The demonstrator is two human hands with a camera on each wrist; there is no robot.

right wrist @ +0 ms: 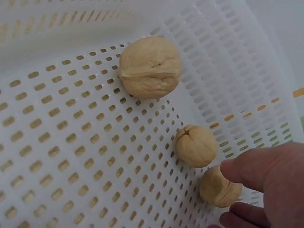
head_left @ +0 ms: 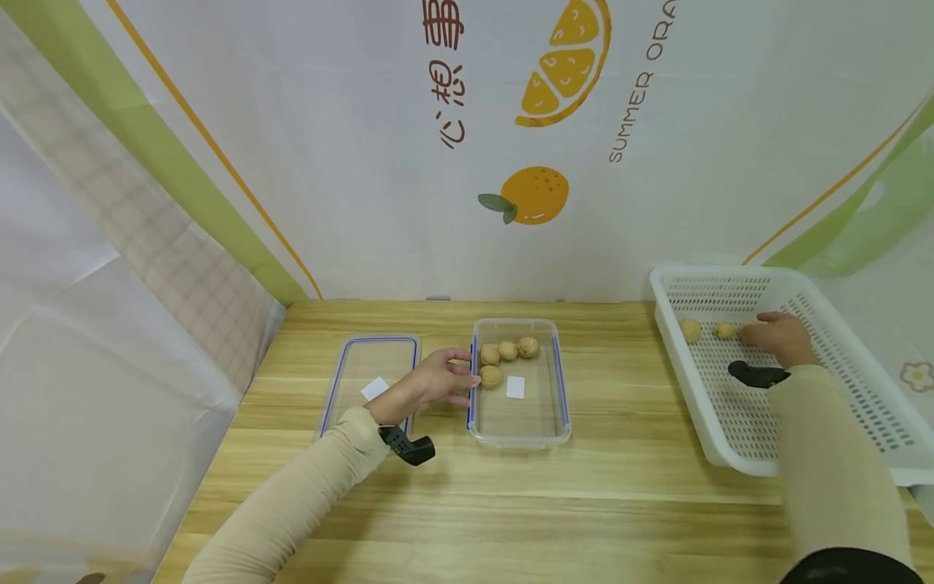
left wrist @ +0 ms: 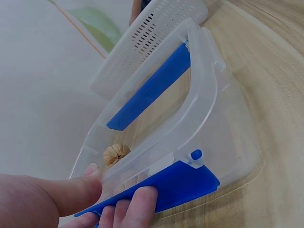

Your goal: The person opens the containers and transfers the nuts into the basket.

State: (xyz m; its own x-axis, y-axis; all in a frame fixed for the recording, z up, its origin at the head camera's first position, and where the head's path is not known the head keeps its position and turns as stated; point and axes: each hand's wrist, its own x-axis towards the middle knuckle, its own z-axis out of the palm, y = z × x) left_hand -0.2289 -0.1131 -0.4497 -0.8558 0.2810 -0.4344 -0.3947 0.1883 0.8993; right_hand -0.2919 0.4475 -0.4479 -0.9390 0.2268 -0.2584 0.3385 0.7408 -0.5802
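Wood-grained table (head_left: 511, 503) before an orange-printed curtain (head_left: 372, 162). Left hand (head_left: 441, 377) grips the side of a clear container (head_left: 536, 418), thumb at the rim and fingers against the blue latch (left wrist: 185, 187), presumably to steady it; four walnuts (head_left: 507, 350) lie inside toward its far end. Right hand (head_left: 784, 337) is inside the white basket (head_left: 682, 397), thumb and fingers about one walnut (right wrist: 217, 189); whether it is pinched cannot be told. Two further walnuts (right wrist: 151, 68) lie nearby. Raised basket walls stand between these and the container. Left sleeve (head_left: 306, 495) and wrist partly cover the lid (head_left: 375, 361).
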